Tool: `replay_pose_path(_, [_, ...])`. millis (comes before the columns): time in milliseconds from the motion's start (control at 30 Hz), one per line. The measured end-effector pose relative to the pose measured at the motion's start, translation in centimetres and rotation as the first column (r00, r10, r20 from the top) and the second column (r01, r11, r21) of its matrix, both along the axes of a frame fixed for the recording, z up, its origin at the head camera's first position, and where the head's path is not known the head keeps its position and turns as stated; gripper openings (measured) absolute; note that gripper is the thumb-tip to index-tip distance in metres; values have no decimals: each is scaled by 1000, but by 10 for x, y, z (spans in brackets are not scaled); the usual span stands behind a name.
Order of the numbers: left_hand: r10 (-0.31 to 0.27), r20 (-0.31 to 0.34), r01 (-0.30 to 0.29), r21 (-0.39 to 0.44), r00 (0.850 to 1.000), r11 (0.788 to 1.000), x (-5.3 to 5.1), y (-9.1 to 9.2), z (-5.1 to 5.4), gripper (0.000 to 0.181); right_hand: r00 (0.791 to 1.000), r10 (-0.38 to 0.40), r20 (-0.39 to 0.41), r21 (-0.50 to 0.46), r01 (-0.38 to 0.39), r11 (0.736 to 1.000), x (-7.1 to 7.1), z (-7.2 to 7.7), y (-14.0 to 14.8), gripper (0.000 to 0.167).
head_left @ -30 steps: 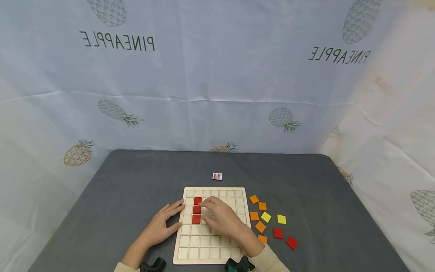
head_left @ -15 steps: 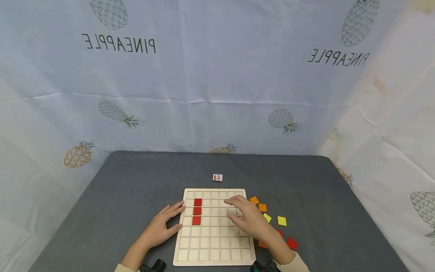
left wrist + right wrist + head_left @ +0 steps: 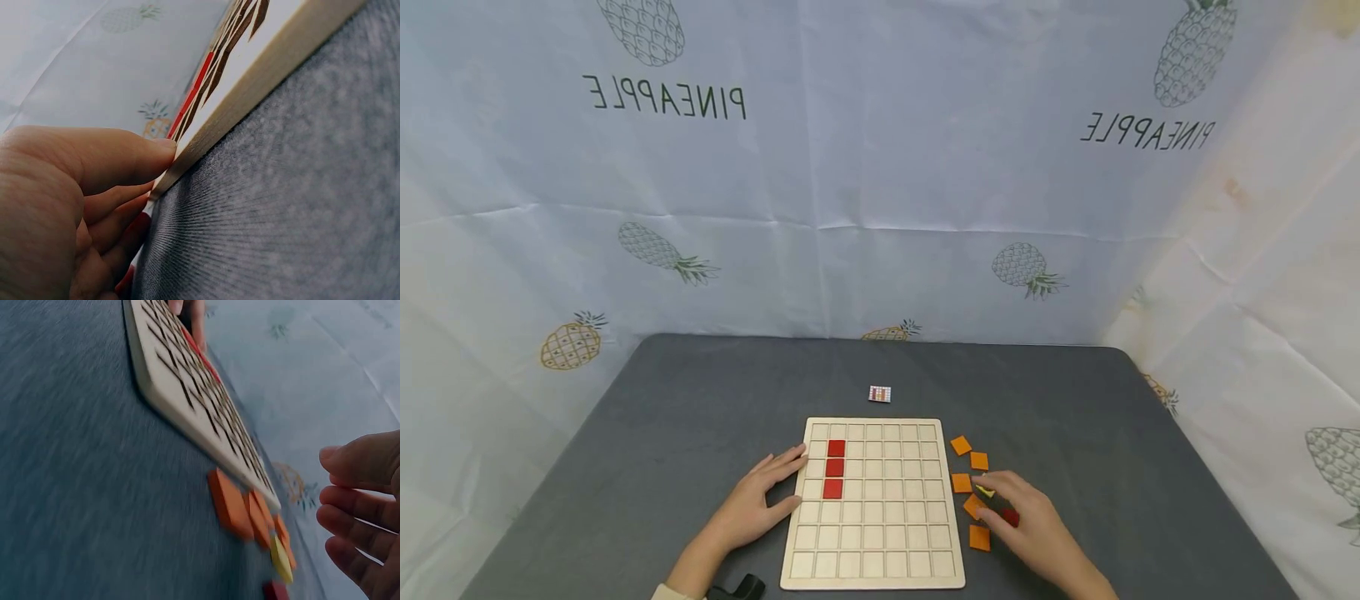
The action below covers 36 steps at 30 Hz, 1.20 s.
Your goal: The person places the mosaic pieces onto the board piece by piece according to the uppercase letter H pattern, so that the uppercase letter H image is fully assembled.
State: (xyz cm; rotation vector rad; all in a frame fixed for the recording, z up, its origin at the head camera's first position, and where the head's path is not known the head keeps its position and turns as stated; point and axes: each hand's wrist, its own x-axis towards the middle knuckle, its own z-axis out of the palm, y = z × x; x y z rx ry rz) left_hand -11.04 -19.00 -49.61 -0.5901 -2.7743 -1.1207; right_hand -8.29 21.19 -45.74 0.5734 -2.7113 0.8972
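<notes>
A pale wooden grid board [image 3: 883,577] lies on the dark table, with red square tiles [image 3: 833,467] stacked in a column in its upper left cells. My left hand [image 3: 748,504] rests at the board's left edge; in the left wrist view its thumb [image 3: 134,159] touches the side. To the right of the board my right hand [image 3: 1030,521] hovers over loose tiles, thumb and fingers apart and nothing seen between them. Nearest its fingertips are a yellow tile [image 3: 987,491] and an orange tile [image 3: 973,506]. A loose red tile [image 3: 1011,517] is partly hidden by that hand.
Other orange tiles [image 3: 980,537] lie along the board's right side. A small patterned card [image 3: 880,393] sits beyond the board's far edge. Behind the table [image 3: 737,379] hangs a pale curtain [image 3: 880,167] printed with pineapples.
My right hand has moved right, from beside the red column on the board, across the grid, to the loose tiles. The left hand stays at the board's edge.
</notes>
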Motion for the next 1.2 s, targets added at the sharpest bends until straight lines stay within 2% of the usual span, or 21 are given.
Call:
replay_pose_path(100, [15,16,-15,-1,1000,1000,1,1,1,54,995,-96,31,33,95,995,9,-2,14,38])
replay_pose_path(200, [28,38,-28,-3,999,1000,1,1,1,55,982,-164,97,51,160,986,17,-2,25,35])
replay_pose_path(333, [30,36,-30,-5,999,1000,2,2,1,55,961,-207,182,74,196,978,22,-7,35,34])
replay_pose_path(500, [33,16,-33,-10,999,999,2,2,1,54,946,-206,252,103,185,977,23,-12,39,39])
replay_pose_path(733, [35,32,-35,-14,999,999,0,3,1,55,951,-199,237,95,181,979,24,-15,41,41])
replay_pose_path(867, [28,25,-28,-4,999,1000,0,2,2,54,948,-222,229,108,202,973,23,-20,40,40])
replay_pose_path(1100, [15,1,-15,-8,1000,1000,0,2,2,54,960,-238,146,101,225,969,23,-24,37,35])
replay_pose_path(1200, [11,-16,-11,-14,1000,1000,0,2,1,53,960,-244,134,101,232,967,23,-25,36,33])
